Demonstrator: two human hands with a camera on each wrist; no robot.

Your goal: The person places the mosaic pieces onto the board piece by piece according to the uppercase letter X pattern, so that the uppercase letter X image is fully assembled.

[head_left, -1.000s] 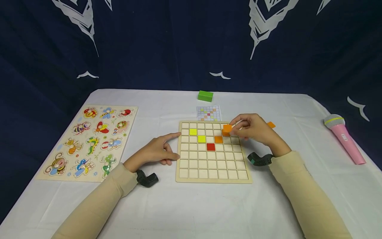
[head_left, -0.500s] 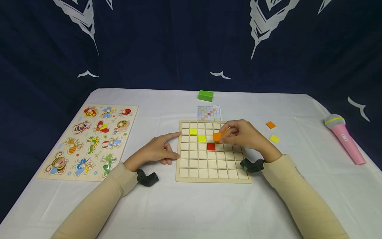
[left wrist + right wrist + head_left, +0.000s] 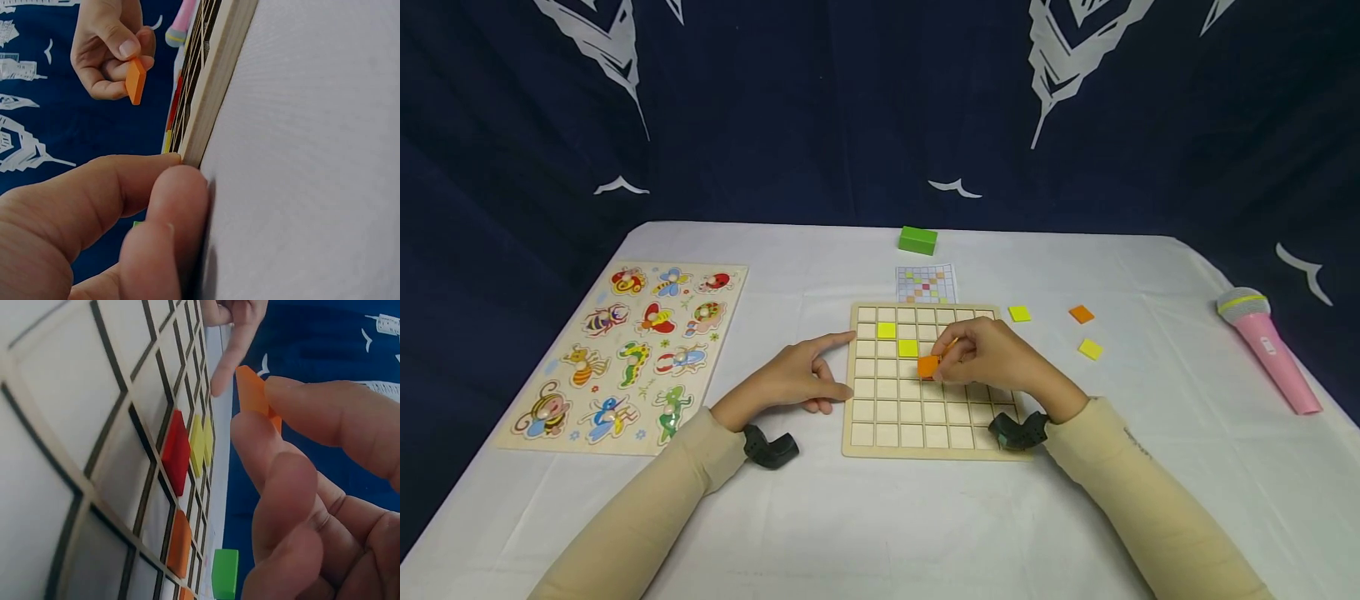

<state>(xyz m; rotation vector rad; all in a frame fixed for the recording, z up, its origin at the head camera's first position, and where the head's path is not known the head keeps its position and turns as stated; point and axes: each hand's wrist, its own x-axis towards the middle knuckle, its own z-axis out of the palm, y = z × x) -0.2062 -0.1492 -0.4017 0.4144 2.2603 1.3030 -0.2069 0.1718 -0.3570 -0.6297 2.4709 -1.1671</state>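
Observation:
My right hand (image 3: 981, 354) pinches an orange square tile (image 3: 928, 367) between thumb and fingers, raised over the middle of a wooden grid board (image 3: 936, 452). In the right wrist view the held tile stands tilted, apart from the board. A red tile (image 3: 177, 453) lies in a cell of the board, hidden in the head view behind the held tile. Two yellow tiles (image 3: 907, 348) and an orange tile (image 3: 180, 544) also sit in cells. With index finger and thumb spread, my left hand (image 3: 790, 379) touches the board's left edge.
Loose yellow (image 3: 1019, 313) and orange (image 3: 1081, 314) tiles lie right of the board. Behind it are a printed pattern card (image 3: 926, 284) and a green block (image 3: 917, 241). An insect picture puzzle (image 3: 632, 358) lies on the left, a pink microphone (image 3: 1268, 350) far right.
My right hand has carried the orange tile left and nearer across the board, from its upper right to over the red tile. Loose tiles at the right are uncovered. My left hand stays put.

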